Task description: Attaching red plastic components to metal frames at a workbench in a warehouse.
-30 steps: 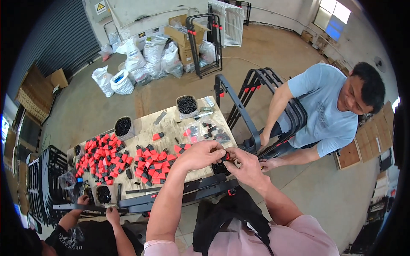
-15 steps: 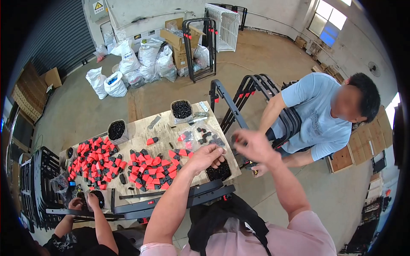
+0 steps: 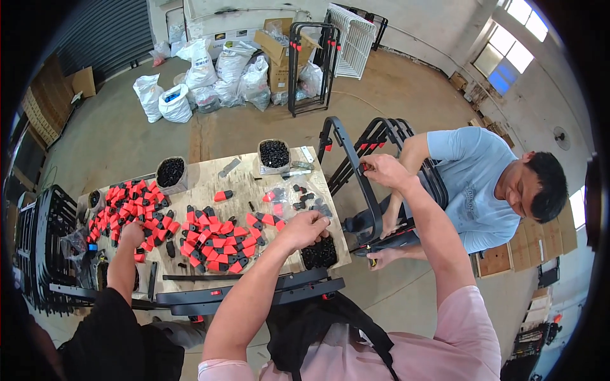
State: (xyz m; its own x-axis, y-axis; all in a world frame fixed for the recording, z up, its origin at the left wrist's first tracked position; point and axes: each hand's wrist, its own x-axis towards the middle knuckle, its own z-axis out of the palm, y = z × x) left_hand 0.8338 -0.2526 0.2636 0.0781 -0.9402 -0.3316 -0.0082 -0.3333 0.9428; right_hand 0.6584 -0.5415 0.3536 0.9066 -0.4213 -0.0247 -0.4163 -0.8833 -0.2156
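My right hand (image 3: pixel 386 170) is closed, pinching a small red-and-black plastic piece (image 3: pixel 365 167) against the upright of a black metal tube frame (image 3: pixel 347 145). My fingers partly cover that piece. My left hand (image 3: pixel 306 230) hovers at the table's right side with fingers curled together; whatever they hold is hidden. Just below it stands a box of small black parts (image 3: pixel 319 255). Left of that hand lies a pile of red-and-black plastic caps (image 3: pixel 219 238). A clear bag with black pieces (image 3: pixel 298 198) lies beyond it.
A co-worker in light blue (image 3: pixel 473 181) sits at right, one hand on the frame, the other gripping a yellow-and-black tool. Another person's hand (image 3: pixel 132 236) reaches into a second cap pile (image 3: pixel 127 206). Black bars (image 3: pixel 254 292) cross the table's near edge. Two boxes of black parts stand farther back.
My right hand has moved up and away onto the frame with the piece. My left hand stays near the box. The left-hand person's hand has reached forward into the caps.
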